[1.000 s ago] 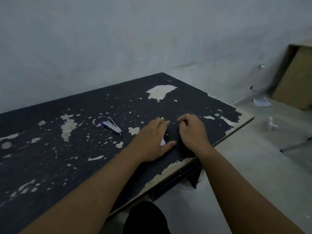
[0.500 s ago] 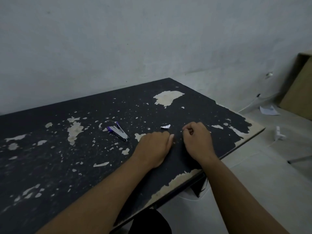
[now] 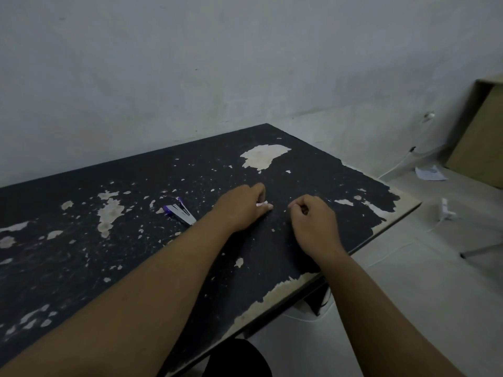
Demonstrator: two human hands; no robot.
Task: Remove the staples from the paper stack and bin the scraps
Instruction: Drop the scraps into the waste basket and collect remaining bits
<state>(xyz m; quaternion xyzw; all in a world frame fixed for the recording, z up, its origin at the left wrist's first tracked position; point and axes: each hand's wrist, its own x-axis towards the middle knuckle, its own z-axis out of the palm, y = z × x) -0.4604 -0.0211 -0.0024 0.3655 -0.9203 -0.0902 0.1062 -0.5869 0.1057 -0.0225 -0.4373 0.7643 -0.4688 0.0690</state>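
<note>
My left hand (image 3: 242, 208) lies on the black table (image 3: 313, 170), and a small white paper scrap (image 3: 261, 204) shows between its thumb and fingers, pinched there. To its right my right hand (image 3: 313, 221) rests on the table with fingers curled; whether anything tiny sits between its fingertips I cannot tell. A purple and silver staple remover (image 3: 179, 210) lies on the table just left of my left hand. No paper stack is in view.
The tabletop's black coating is flaked in many pale patches. Its right edge (image 3: 402, 213) drops to a light floor holding a white paper (image 3: 430, 172), a white plug with cable (image 3: 446, 210) and a cardboard box (image 3: 481, 137). A grey wall stands behind.
My left hand reached forward over the white scrap that lay free on the table and now pinches it. My right hand stayed curled in about the same spot.
</note>
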